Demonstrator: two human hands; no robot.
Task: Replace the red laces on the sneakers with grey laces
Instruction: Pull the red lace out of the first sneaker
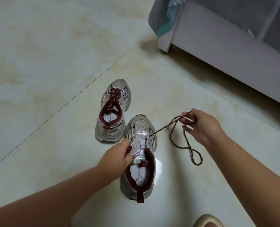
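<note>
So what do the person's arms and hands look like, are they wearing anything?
Both arms are bare as far as the picture shows: no sleeves, gloves, watch or bracelets. No rings show on the left hand or right hand. The right hand's fingers have longish, pale nails.

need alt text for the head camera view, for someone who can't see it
A person's right hand pulls a red lace almost fully out of the near sneaker, which the left hand grips at its collar. A second sneaker, laced in red, stands just beyond on the pale tiled floor.
</note>
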